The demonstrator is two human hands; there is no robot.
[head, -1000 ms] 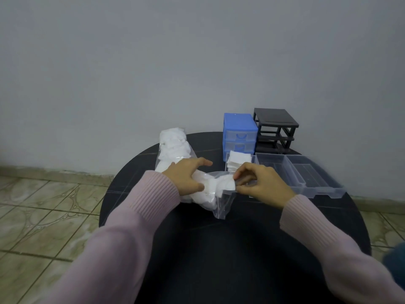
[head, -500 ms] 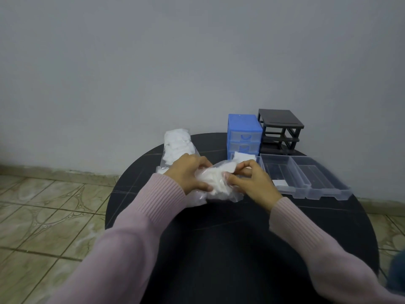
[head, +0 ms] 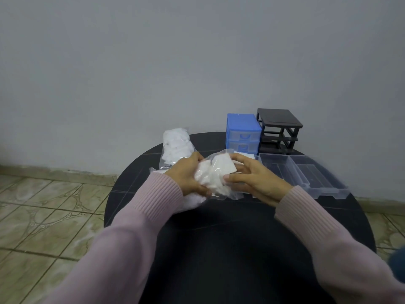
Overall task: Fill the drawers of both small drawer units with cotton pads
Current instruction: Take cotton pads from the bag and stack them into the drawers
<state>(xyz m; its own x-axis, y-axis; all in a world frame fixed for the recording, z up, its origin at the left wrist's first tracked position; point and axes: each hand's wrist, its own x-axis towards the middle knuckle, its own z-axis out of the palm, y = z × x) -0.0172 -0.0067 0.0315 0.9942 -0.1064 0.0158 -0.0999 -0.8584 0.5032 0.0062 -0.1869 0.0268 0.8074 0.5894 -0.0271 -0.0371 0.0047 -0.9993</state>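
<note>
While both hands, left (head: 186,176) and right (head: 254,178), grip it, the bag of cotton pads (head: 215,176) lies crosswise, left to right.

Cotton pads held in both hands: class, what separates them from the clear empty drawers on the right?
The clear plastic bag wraps the white cotton pads gripped by both hands; the clear empty drawers lie open beside them, unobstructed.

Just one cam, strapped to my head, looking forward and down over my sleeves at the round black table (head: 230,249), pretty close up, facing the grey wall (head: 197,62) behind it.
</note>
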